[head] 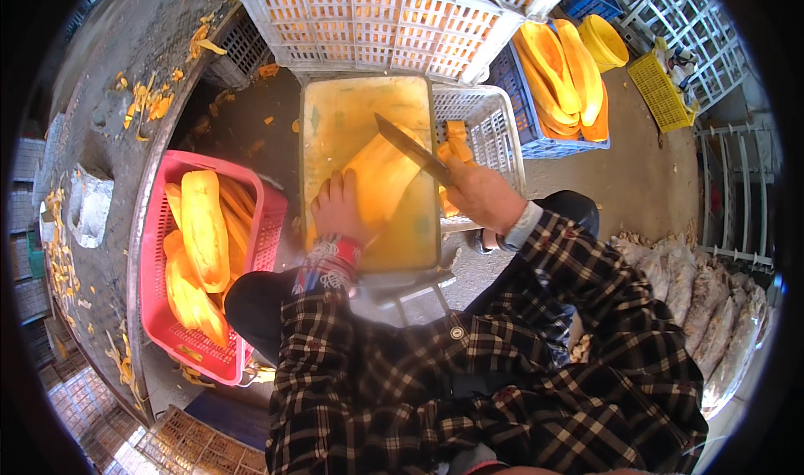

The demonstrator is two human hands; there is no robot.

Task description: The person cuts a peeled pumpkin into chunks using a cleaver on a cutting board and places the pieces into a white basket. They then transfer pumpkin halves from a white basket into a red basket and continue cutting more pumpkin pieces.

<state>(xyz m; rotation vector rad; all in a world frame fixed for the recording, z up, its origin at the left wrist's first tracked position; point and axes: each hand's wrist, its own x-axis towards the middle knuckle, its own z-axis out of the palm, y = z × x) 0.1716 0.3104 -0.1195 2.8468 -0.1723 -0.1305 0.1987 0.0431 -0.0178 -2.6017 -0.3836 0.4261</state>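
A large peeled orange squash piece (384, 172), probably pumpkin, lies slantwise on a yellow-stained cutting board (370, 101) before me. My left hand (340, 210) rests with fingers spread against the squash's left side, pressing it to the board. In my right hand (482, 192) is the handle of a kitchen knife (407, 147). Its long blade points up and left across the squash's upper right end; whether the edge has entered the flesh I cannot tell. Just right of the board, a white plastic crate (512, 132) holds cut orange chunks (456, 142), partly hidden behind my right hand.
On my left stands a pink crate (149, 255) of peeled squash. A blue crate (546, 148) at the upper right holds more. Stacked white crates (377, 26) block the far side. Peel scraps (151, 101) litter the left table (107, 136). Filled sacks (710, 311) lie at the right.
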